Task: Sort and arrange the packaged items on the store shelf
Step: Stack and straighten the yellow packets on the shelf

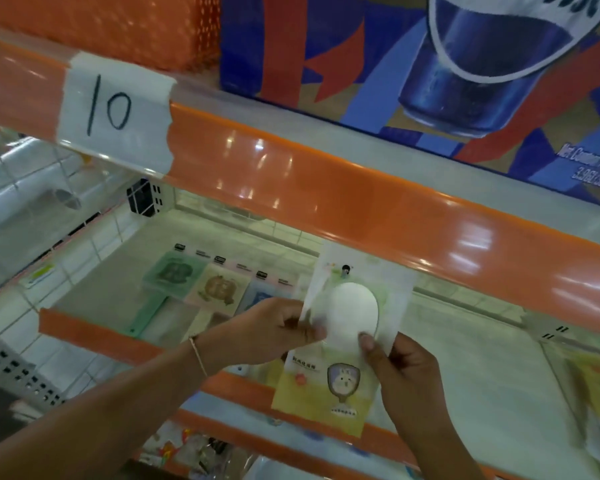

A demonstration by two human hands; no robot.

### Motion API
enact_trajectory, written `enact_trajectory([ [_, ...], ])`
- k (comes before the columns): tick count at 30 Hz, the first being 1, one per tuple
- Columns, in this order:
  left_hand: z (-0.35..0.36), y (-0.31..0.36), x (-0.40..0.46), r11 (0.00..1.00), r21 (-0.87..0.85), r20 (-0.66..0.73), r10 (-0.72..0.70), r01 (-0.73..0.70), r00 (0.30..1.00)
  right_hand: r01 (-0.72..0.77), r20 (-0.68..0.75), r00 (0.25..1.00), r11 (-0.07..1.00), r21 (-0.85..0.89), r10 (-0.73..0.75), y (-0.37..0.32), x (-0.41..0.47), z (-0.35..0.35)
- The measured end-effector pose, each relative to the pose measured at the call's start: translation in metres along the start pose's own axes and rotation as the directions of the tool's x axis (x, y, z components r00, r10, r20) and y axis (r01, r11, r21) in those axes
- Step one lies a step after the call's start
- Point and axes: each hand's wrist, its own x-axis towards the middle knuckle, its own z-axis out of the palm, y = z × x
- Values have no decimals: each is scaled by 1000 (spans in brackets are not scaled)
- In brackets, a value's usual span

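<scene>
Now two hands [329, 344] pinching one packet [343, 341], three packets [205, 285] shelved

Both hands are holding a packaged item [347, 336] upright before the orange shelf edge [326, 188]: left hand [274, 329] pinching its left side, right hand [402, 368] gripping its right.

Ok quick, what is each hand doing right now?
Left hand: pinching the left edge of the packaged item.
Right hand: gripping the same package's right edge.
</scene>
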Motion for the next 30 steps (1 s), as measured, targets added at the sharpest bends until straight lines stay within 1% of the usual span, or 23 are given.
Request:
enact_trajectory([
  [2, 0, -3, -3, 1000, -31, -40, 0, -1, 999, -52, 10, 999, 999, 15, 52, 1, 1, 0],
  [3, 0, -7, -4, 998, -58, -42, -23, 20, 999, -86, 27, 996, 996, 32, 85, 2, 2, 1],
  [7, 8, -9, -7, 972, -170, -53, -176, 164, 983, -237, 66, 971, 960, 153, 229, 9, 5, 9],
  [9, 16, -7, -8, 956, -213, -94, -223, 199, 970, -302, 102, 952, 939, 163, 288, 14, 7, 11],
  [12, 23, -6, -5, 941, -198, -113, -300, 274, 947, -387, 131, 921, 905, 178, 368, 25, 10, 11],
  [14, 22, -7, -3, 950, -107, -126, -304, 292, 944, -403, 100, 915, 899, 170, 391, 30, 15, 9],
  [15, 20, -10, -4, 962, -9, -179, -270, 273, 946, -407, 80, 914, 900, 156, 399, 34, 18, 9],
  [16, 17, -16, -6, 966, 121, -254, -191, 227, 948, -412, 63, 911, 901, 139, 407, 38, 21, 8],
  [17, 14, -23, -8, 949, 266, -327, -78, 171, 942, -418, 52, 908, 900, 121, 415, 42, 24, 7],
  [18, 10, -31, -11, 906, 404, -376, 36, 129, 926, -427, 47, 904, 897, 110, 425, 47, 27, 7],
  [19, 6, -40, -14, 854, 510, -396, 126, 104, 910, -438, 46, 899, 893, 104, 435, 51, 29, 7],
  [20, 4, -48, -18, 815, 574, -393, 189, 79, 900, -448, 48, 894, 889, 99, 445, 55, 30, 8],
  [24, 3, -72, -31, 740, 672, -341, 341, -27, 876, -449, 51, 894, 889, 94, 446, 63, 39, 10],
  [30, 9, -87, -45, 719, 688, -354, 454, -101, 818, -424, 98, 903, 904, 57, 418, 64, 55, 17],
])
